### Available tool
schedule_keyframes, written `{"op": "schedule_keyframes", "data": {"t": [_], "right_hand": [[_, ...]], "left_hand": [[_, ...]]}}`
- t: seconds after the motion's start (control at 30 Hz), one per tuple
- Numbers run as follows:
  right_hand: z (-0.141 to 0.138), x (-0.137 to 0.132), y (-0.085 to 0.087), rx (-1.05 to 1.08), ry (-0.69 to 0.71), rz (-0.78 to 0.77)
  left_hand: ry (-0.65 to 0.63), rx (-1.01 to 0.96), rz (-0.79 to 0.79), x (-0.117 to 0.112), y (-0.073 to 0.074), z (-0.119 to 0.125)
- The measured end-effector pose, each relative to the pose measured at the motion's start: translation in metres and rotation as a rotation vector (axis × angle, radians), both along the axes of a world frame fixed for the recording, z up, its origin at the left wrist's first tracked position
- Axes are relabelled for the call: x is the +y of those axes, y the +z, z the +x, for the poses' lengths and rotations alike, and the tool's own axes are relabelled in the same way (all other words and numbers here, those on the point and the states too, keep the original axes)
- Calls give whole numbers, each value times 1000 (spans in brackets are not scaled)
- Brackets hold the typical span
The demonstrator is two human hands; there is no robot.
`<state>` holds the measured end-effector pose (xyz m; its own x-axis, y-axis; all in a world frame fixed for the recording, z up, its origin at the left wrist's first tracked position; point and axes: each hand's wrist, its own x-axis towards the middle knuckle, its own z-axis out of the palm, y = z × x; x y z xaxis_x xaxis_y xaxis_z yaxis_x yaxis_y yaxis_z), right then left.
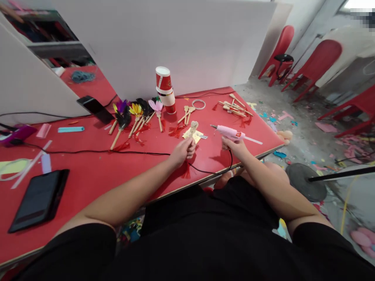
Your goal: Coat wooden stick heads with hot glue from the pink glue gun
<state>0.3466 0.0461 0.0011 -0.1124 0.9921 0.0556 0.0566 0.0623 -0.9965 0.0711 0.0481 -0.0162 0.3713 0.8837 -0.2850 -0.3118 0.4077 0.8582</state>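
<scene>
My left hand (185, 151) is closed round a small stick with a beige, knobbly head (194, 125); a red tassel (186, 171) hangs below my fist. Behind that head lies a yellow paper piece (198, 135) on the red table. In my right hand (234, 145) is a pink hot glue gun (231, 132), its nozzle pointing left toward the stick's head, apart from it. A clear glue stick (254, 140) juts from the gun's back end. Just beyond my left hand lie similar tasselled sticks (188, 113).
More tasselled sticks (236, 107) lie at the right. Feather-flower sticks (136, 113), stacked paper cups (165, 89) and a white ring (198, 104) stand or lie along the back. A black cord (140, 152) crosses the red table (96, 171). A black tablet (38, 199) lies at left.
</scene>
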Motion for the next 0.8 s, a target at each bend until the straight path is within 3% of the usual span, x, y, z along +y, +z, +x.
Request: {"op": "schedule_keyframes", "data": {"t": [0.2, 0.3, 0.4, 0.57, 0.8], "right_hand": [[-54, 56, 4, 100, 129, -88], [-94, 99, 2, 24, 170, -33], [-124, 131, -8, -11, 133, 63], [-118, 134, -24, -146, 212, 52], [-101, 126, -15, -410, 277, 120]], "left_hand": [[148, -44, 36, 30, -1, -50], [236, -92, 30, 41, -9, -60], [227, -130, 13, 50, -16, -69], [242, -215, -7, 52, -19, -82], [149, -184, -18, 42, -13, -83]]}}
